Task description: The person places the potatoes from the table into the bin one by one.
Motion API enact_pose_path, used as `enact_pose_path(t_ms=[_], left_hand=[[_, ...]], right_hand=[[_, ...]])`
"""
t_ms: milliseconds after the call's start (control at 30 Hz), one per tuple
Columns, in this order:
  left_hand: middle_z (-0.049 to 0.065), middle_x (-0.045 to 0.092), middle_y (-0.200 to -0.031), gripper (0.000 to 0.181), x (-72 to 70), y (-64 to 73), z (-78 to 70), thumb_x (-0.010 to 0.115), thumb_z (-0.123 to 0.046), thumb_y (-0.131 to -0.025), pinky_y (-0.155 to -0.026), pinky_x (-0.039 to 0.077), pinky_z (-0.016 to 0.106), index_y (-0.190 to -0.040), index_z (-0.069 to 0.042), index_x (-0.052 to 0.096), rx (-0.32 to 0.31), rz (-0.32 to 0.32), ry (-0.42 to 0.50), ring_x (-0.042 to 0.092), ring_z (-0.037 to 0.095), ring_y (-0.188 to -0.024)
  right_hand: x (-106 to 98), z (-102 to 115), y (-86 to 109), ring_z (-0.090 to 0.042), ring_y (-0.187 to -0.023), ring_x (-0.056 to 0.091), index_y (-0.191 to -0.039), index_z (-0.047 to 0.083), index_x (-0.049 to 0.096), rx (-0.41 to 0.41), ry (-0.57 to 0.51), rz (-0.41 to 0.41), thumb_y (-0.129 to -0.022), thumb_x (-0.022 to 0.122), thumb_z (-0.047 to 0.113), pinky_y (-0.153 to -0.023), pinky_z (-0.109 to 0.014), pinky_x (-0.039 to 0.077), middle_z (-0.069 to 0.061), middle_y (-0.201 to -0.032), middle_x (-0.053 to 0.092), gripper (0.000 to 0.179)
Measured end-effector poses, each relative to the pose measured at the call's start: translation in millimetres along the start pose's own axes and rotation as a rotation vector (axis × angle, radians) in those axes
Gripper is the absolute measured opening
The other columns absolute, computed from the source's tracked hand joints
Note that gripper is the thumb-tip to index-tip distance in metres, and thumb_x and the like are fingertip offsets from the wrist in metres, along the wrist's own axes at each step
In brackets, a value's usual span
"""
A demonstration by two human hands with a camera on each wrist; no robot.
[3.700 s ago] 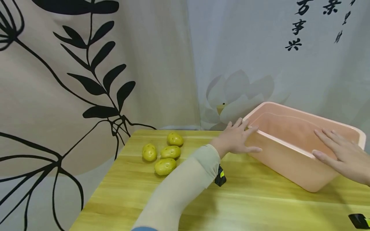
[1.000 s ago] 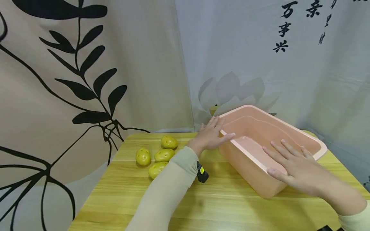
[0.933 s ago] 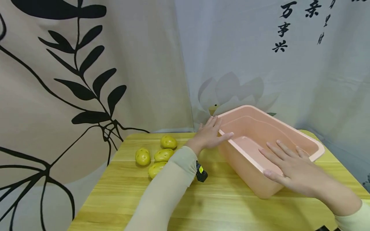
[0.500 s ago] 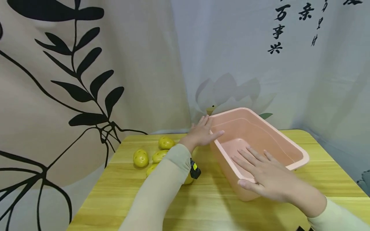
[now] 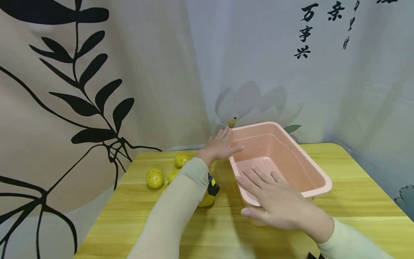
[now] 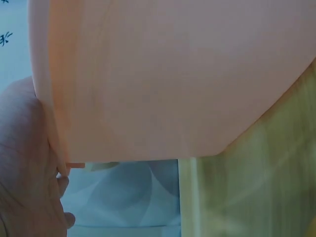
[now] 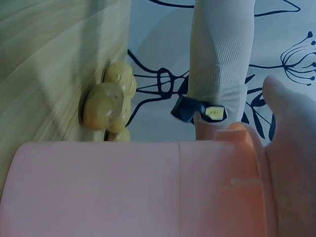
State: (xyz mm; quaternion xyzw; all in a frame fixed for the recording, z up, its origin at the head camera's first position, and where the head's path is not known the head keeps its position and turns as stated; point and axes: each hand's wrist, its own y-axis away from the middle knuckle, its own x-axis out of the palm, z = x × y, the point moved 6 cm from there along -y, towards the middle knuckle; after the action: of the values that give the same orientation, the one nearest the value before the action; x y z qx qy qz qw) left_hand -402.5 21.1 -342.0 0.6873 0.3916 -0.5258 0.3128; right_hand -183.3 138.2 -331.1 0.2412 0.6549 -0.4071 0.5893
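A pink plastic basin stands askew on the wooden table. My left hand lies at its far left corner, fingers straight against the rim. In the left wrist view that hand rests along the rim beside the basin's wall. Spread flat, my right hand lies over the near rim, its fingers extended above the inside. The right wrist view has this hand against the basin's rim. Left of the basin lie several yellow potatoes, partly covered by my left sleeve.
The wooden table runs on to the right and front of the basin. A printed curtain hangs right behind the table's back edge. One potato sits beneath my left wrist, close to the black wrist strap.
The basin has slid left and turned, its right end swinging leftward, with both hands moving along on its rim. A potato by my left wrist has come into sight. The head view has shifted slightly right.
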Motion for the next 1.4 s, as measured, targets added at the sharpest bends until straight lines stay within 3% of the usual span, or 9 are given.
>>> enact_pose_path(t_ms=[333, 567, 800, 1067, 1233, 1400], left_hand=[[0.0, -0.003, -0.161, 0.097, -1.7, -4.6, 3.2, 0.035, -0.077, -0.086, -0.114, 0.001, 0.056, -0.156, -0.017, 0.003, 0.013, 0.032, -0.012, -0.008, 0.021, -0.146], [-0.005, -0.006, -0.161, 0.098, -2.7, -5.1, 8.6, 0.031, -0.08, -0.085, -0.114, 0.001, 0.056, -0.155, -0.02, -0.001, 0.008, 0.053, -0.02, -0.007, 0.023, -0.147], [-0.004, -0.005, -0.161, 0.098, -7.3, -7.6, 11.5, 0.03, -0.08, -0.085, -0.115, 0.001, 0.055, -0.155, -0.02, -0.002, 0.014, 0.031, 0.001, -0.008, 0.022, -0.146], [-0.004, -0.005, -0.16, 0.096, -8.3, 0.0, 22.6, 0.024, -0.08, -0.086, -0.115, 0.0, 0.053, -0.155, -0.019, -0.002, 0.007, 0.013, 0.003, -0.009, 0.018, -0.146], [0.0, -0.003, -0.161, 0.092, -15.8, 14.4, 21.9, 0.02, -0.078, -0.088, -0.115, 0.003, 0.055, -0.155, -0.017, 0.002, 0.049, 0.009, -0.026, -0.007, 0.02, -0.146], [0.001, 0.002, -0.161, 0.092, -27.3, 43.1, 16.2, 0.022, -0.077, -0.089, -0.115, 0.006, 0.056, -0.156, -0.015, 0.009, 0.103, -0.002, -0.067, -0.003, 0.022, -0.147]], right_hand=[[3.3, 15.9, -11.7, -0.019, -0.146, 0.01, -0.154, 0.026, 0.02, -0.017, -0.006, 0.025, -0.09, 0.027, 0.075, -0.111, -0.056, 0.021, 0.005, -0.16, 0.007, 0.082], [4.4, 25.6, -20.3, -0.015, -0.146, 0.006, -0.155, 0.025, 0.018, 0.015, -0.016, 0.061, -0.087, 0.027, 0.078, -0.111, -0.056, 0.022, 0.003, -0.16, 0.012, 0.086], [2.6, 31.5, -28.5, -0.015, -0.146, 0.004, -0.154, 0.024, 0.02, 0.032, -0.033, 0.067, -0.088, 0.028, 0.078, -0.11, -0.057, 0.024, 0.002, -0.16, 0.013, 0.086], [4.9, 33.2, -31.1, -0.014, -0.146, 0.001, -0.154, 0.024, 0.02, 0.015, -0.045, 0.068, -0.09, 0.024, 0.075, -0.112, -0.057, 0.018, 0.002, -0.161, 0.01, 0.081], [-17.1, 14.6, -21.3, -0.02, -0.146, 0.006, -0.155, 0.024, 0.019, -0.012, -0.045, 0.049, -0.095, 0.027, 0.066, -0.113, -0.058, 0.012, 0.002, -0.16, 0.008, 0.073], [-48.2, -36.9, -9.6, -0.026, -0.147, 0.005, -0.155, 0.024, 0.017, 0.031, -0.043, 0.054, -0.099, 0.035, 0.056, -0.11, -0.064, 0.013, 0.001, -0.161, 0.009, 0.066]])
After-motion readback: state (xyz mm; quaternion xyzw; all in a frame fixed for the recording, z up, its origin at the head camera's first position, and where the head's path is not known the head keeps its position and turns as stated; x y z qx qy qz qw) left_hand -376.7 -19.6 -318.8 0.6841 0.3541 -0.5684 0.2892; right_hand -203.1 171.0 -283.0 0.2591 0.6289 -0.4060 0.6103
